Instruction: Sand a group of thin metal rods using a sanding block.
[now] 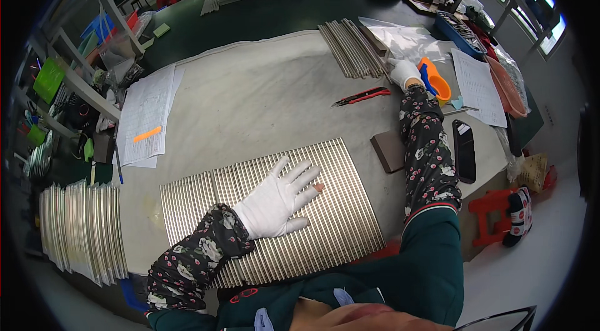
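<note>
My left hand (275, 200), in a white glove with a bare fingertip, lies flat with fingers spread on a row of slim, shiny metal rods (337, 206) laid side by side in front of me. My right hand (405, 73), also gloved, reaches far forward beside a pile of loose metal rods (352, 50). Its fingers are curled near the pile's right end, and what they hold, if anything, is hidden. Just right of it stands an orange and blue tape dispenser-like tool (434, 81). A red and black utility knife (361, 96) lies left of my right forearm.
A dark brown block (389, 151) and a black phone (464, 151) flank my right forearm. Paper sheets lie left (147, 118) and right (478, 87). Plastic-wrapped rods (83, 231) stack at the left edge. A blue tray (460, 34) stands at the far right. Other people sit beyond.
</note>
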